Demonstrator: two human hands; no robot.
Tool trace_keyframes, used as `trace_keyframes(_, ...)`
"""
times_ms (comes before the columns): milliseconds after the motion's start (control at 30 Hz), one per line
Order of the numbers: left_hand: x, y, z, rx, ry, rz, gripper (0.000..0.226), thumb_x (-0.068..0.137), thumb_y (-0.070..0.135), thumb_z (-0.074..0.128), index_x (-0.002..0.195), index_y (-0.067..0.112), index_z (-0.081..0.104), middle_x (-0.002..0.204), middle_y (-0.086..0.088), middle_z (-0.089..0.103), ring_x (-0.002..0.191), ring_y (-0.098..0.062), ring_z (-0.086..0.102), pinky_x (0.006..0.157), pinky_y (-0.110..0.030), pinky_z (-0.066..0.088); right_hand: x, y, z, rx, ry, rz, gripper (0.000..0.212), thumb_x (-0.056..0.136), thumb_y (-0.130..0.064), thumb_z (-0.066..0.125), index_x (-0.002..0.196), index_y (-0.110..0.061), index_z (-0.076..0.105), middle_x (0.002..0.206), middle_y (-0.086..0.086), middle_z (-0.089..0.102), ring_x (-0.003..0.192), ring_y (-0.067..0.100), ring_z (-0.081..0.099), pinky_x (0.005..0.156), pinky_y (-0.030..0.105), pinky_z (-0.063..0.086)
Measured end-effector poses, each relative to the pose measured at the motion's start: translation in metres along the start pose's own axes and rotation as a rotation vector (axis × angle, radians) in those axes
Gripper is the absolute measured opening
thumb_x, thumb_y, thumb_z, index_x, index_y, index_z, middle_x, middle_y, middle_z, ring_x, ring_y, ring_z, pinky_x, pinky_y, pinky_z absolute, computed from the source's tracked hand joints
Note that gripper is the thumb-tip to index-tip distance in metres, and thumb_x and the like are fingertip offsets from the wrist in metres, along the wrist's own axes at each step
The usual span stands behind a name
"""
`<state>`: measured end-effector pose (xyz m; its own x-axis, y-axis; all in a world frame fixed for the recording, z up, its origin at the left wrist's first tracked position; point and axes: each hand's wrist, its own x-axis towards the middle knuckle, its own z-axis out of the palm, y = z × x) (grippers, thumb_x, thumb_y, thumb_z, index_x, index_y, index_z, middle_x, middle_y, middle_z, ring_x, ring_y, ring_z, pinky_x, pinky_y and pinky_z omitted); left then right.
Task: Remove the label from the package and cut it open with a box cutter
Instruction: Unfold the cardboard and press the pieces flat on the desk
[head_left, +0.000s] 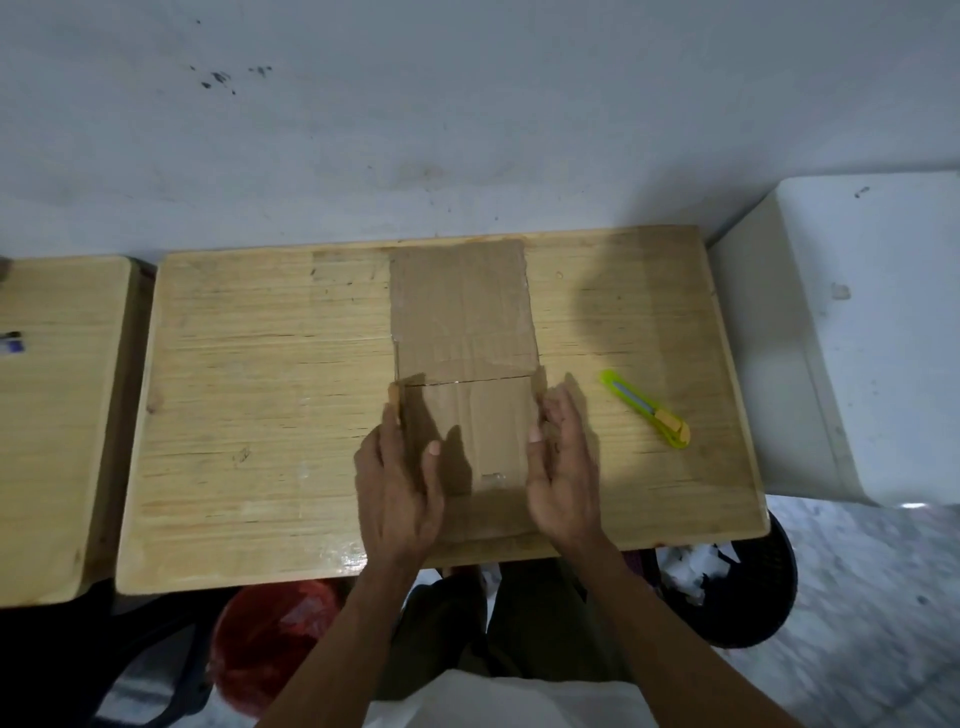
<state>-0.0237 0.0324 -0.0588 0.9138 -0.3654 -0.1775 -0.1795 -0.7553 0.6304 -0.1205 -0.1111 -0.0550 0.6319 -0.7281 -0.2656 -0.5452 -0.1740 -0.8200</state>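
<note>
Left hand (400, 483): pressing straight-fingered against the cardboard box's (462, 312) left side.
Right hand (561, 467): curling round its right edge.
Box: lying brown, creased, seam running across.

both forearms bare, reaching forward side by side. left hand (400, 483) flat against the package's (462, 312) left side, fingers straight, thumb on top. right hand (563, 467) opposite, fingers curled on the right edge, thumb on top.
</note>
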Motion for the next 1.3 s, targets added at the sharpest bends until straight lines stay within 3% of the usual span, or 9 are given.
trace_keyframes(133,-0.003,-0.001,0.019,0.022,-0.094,0.090,0.067,0.100,0.053,0.034,0.156,0.018,0.021,0.160,-0.010,0.025,0.146,-0.024,0.026,0.116,-0.047,0.034,-0.008,0.001,0.016,-0.023,-0.056,-0.002,0.058,0.102,-0.047,0.031,0.155,-0.037,0.010,0.157,-0.013,0.031,0.136,-0.005,0.028,0.097,0.010,0.023)
trace_keyframes(300,-0.003,-0.009,0.038,0.093,-0.222,0.100,0.071,0.097,0.057,0.010,0.157,0.021,0.000,0.166,0.002,-0.009,0.153,-0.013,-0.013,0.124,-0.043,-0.003,-0.009,0.021,0.031,-0.064,-0.065,-0.070,0.061,0.101,-0.045,0.024,0.157,-0.025,0.012,0.163,-0.007,0.020,0.148,0.004,0.020,0.118,0.033,0.028)
trace_keyframes(500,0.000,-0.022,0.047,0.337,-0.291,0.144,0.071,0.097,0.055,-0.003,0.156,0.015,-0.006,0.164,-0.005,-0.016,0.151,-0.021,-0.021,0.121,-0.042,-0.011,-0.007,0.035,0.044,-0.268,-0.090,-0.145,0.061,0.101,-0.040,0.017,0.156,-0.015,0.010,0.163,-0.006,0.008,0.151,0.005,0.003,0.124,0.042,0.010)
trace_keyframes(667,0.000,-0.021,0.051,0.377,-0.273,0.145,0.074,0.097,0.057,-0.006,0.157,0.014,-0.003,0.165,-0.006,-0.012,0.152,-0.021,-0.018,0.121,-0.042,-0.010,-0.006,0.037,0.049,-0.277,-0.107,-0.123,0.062,0.100,-0.042,0.016,0.156,-0.014,0.011,0.162,-0.007,0.007,0.151,0.005,0.002,0.124,0.041,0.007)
trace_keyframes(800,0.001,-0.019,0.050,0.329,-0.265,0.136,0.070,0.100,0.053,0.001,0.157,0.013,0.003,0.166,-0.006,-0.007,0.153,-0.020,-0.015,0.122,-0.041,-0.009,-0.003,0.028,0.046,-0.258,-0.022,-0.148,0.060,0.102,-0.038,0.022,0.153,-0.006,0.024,0.160,0.007,0.026,0.149,0.018,0.024,0.119,0.047,0.025)
trace_keyframes(1000,0.028,0.005,0.038,0.059,0.035,0.087,0.038,0.102,0.025,0.040,0.125,0.003,0.062,0.132,-0.015,0.060,0.122,-0.029,0.048,0.102,-0.040,0.042,0.033,-0.012,0.037,-0.054,0.036,0.025,0.049,0.105,-0.031,0.037,0.152,-0.024,0.028,0.155,0.003,0.039,0.135,0.019,0.042,0.106,0.026,0.029)
trace_keyframes(1100,0.054,0.017,0.031,-0.071,0.085,-0.039,0.027,0.098,0.007,0.050,0.121,0.011,0.062,0.121,-0.012,0.060,0.109,-0.025,0.051,0.088,-0.024,0.038,0.056,-0.017,0.037,0.036,0.099,0.078,0.047,0.104,-0.026,0.040,0.150,-0.021,0.034,0.150,0.000,0.044,0.132,0.015,0.041,0.107,0.021,0.032)
trace_keyframes(1200,0.071,0.021,0.030,-0.148,0.113,-0.187,0.047,0.088,-0.001,0.060,0.132,0.015,0.056,0.131,-0.008,0.050,0.104,-0.013,0.050,0.090,-0.015,0.034,0.068,-0.017,0.038,0.028,0.118,0.099,0.051,0.101,-0.022,0.045,0.151,-0.016,0.031,0.152,-0.003,0.038,0.134,0.006,0.034,0.098,-0.004,0.018)
trace_keyframes(1300,0.080,0.017,0.033,-0.181,0.073,-0.273,0.074,0.082,-0.002,0.064,0.149,0.017,0.037,0.126,-0.007,0.056,0.108,-0.018,0.056,0.099,-0.028,0.045,0.072,-0.019,0.037,0.087,0.079,0.177,0.062,0.101,-0.021,0.047,0.156,-0.022,0.018,0.131,-0.016,0.041,0.110,-0.013,0.030,0.087,-0.006,0.016)
